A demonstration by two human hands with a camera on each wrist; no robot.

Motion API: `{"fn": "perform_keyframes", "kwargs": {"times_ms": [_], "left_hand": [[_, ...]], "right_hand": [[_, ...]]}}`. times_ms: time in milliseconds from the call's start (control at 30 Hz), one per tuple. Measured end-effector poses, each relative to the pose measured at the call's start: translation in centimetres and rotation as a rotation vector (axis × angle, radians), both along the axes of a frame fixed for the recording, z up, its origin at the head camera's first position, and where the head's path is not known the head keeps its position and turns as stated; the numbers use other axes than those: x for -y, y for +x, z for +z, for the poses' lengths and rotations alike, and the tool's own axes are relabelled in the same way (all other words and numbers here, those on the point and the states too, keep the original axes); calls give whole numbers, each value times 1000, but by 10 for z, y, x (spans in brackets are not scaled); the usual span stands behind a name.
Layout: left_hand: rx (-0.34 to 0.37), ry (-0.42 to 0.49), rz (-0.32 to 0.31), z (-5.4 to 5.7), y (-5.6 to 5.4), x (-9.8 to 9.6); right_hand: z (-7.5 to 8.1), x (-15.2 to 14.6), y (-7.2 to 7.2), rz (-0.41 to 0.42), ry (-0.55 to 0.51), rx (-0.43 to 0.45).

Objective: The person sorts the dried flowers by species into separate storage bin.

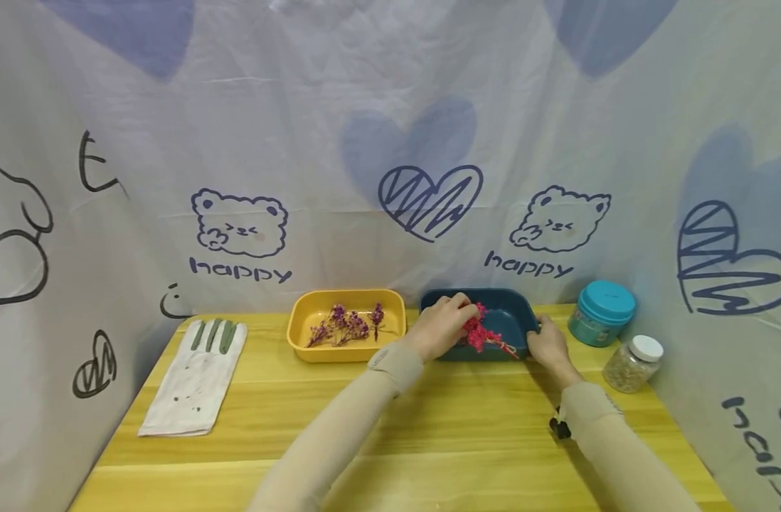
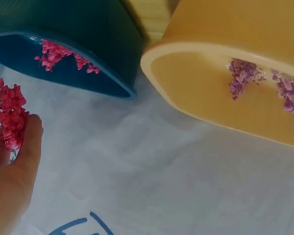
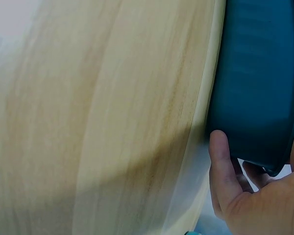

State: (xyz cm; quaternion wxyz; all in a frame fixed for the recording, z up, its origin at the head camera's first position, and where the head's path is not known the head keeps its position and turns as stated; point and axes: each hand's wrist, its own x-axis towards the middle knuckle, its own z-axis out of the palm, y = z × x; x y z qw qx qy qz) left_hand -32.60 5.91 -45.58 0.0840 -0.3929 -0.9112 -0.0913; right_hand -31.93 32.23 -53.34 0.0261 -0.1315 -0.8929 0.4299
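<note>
A dark blue tray [image 1: 511, 321] stands at the back of the table. My left hand [image 1: 438, 328] is over its left part and pinches a sprig of small pink dried flowers [image 2: 11, 115] between thumb and fingers. More pink flowers [image 2: 59, 55] show inside the tray in the left wrist view. A tied stem end with a pale string [image 1: 507, 348] points right over the tray. My right hand [image 1: 549, 348] grips the tray's right end, thumb and fingers around its wall in the right wrist view.
Left of the blue tray is a yellow tray [image 1: 292, 328] with several purple dried flower sprigs [image 1: 348, 327]. A white and green glove [image 1: 195, 377] lies at the table's left. A turquoise tub [image 1: 602, 313] and a white-lidded jar [image 1: 632, 364] stand at the right. Printed cloth hangs behind.
</note>
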Motion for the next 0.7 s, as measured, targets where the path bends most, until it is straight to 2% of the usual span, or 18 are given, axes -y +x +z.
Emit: {"fn": "perform_keyframes", "kwargs": {"times_ms": [200, 367, 500, 567, 633, 700], "left_hand": [[-81, 3, 1, -2, -11, -15], [-108, -5, 32, -10, -21, -27], [-109, 25, 39, -15, -28, -34], [-87, 43, 34, -17, -30, -37], [-36, 76, 25, -17, -31, -40], [122, 182, 49, -18, -32, -43]], "right_hand": [[1, -1, 0, -4, 5, -4], [1, 0, 1, -13, 4, -7], [0, 1, 2, -19, -4, -7], [-1, 1, 1, -20, 3, -4], [-1, 1, 1, -21, 20, -2], [-1, 1, 0, -22, 12, 0]]}}
